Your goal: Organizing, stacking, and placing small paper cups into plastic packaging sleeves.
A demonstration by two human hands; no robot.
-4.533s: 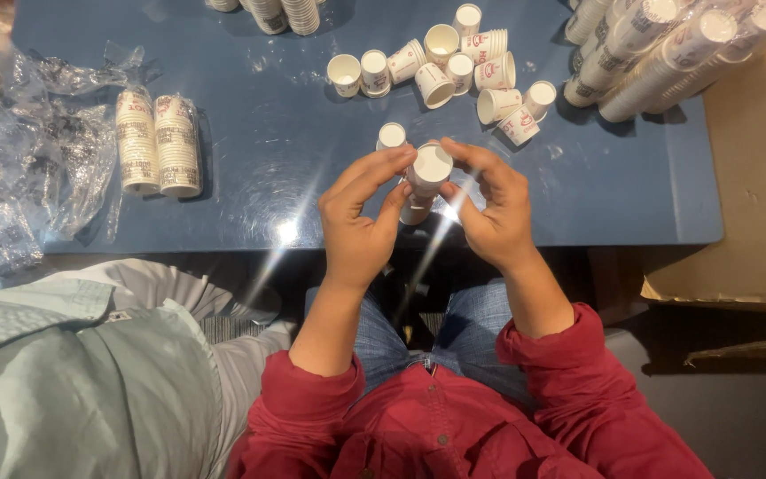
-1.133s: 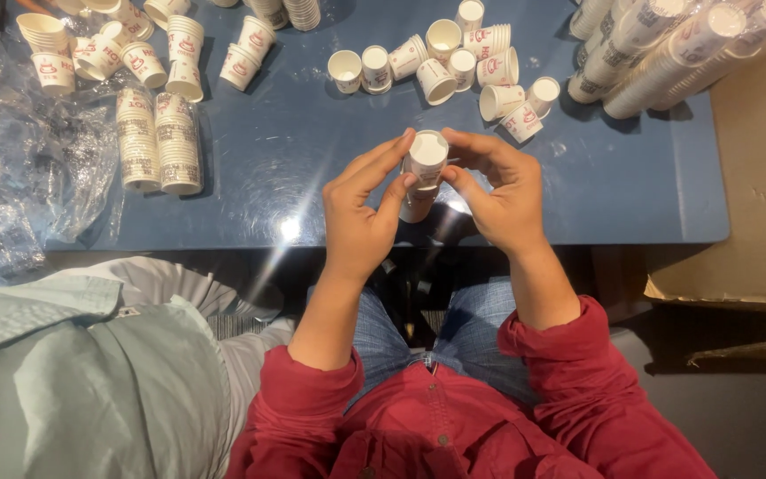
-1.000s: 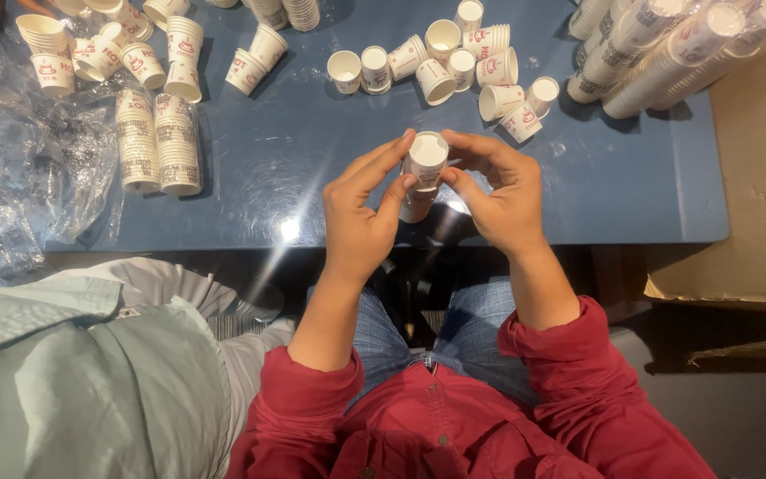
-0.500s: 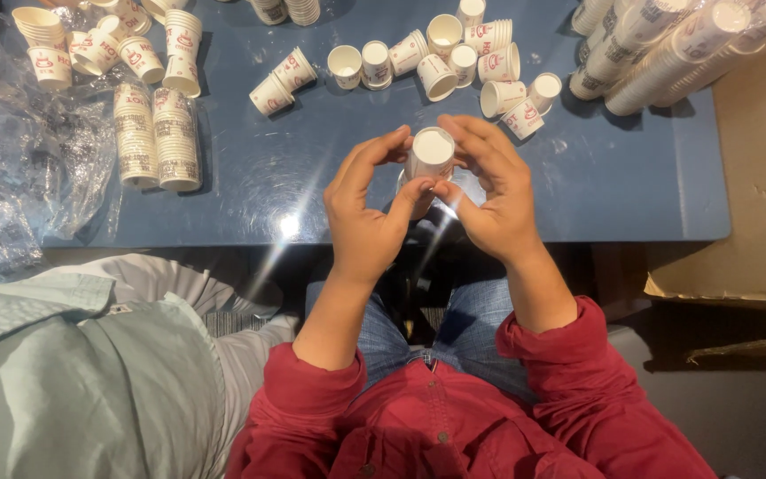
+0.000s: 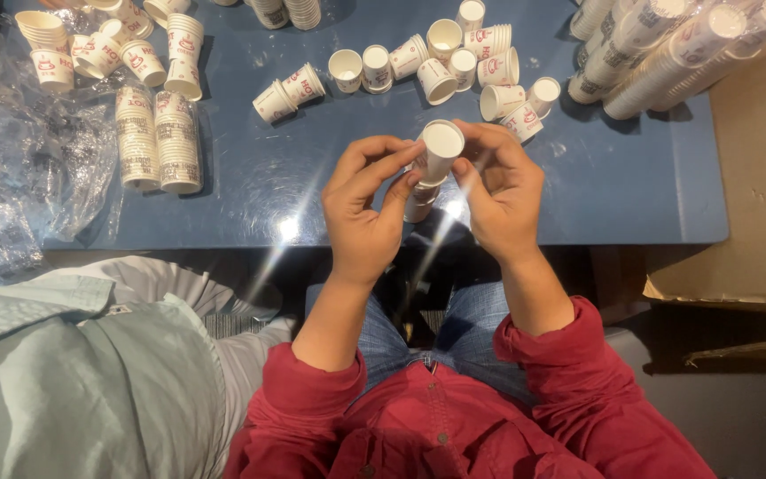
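Left hand [image 5: 363,206] and right hand [image 5: 500,191] — both around a paper cup stack [image 5: 433,164]

Both forearms rise side by side toward the blue table's near edge [image 5: 489,238]; left hand [image 5: 367,208] and right hand [image 5: 500,197] face each other there, fingertips pinched together.

A flat blue worktop [image 5: 223,191] carries loose small white paper cups with red print [image 5: 454,58] — some upright, some tipped on their sides. Two short wrapped cup stacks [image 5: 157,137] lie side by side at its left, just beside crumpled clear plastic wrapping [image 5: 19,168]. Long sleeves of stacked cups [image 5: 667,44] lie at the far right (near a brown cardboard box [image 5: 760,186]).
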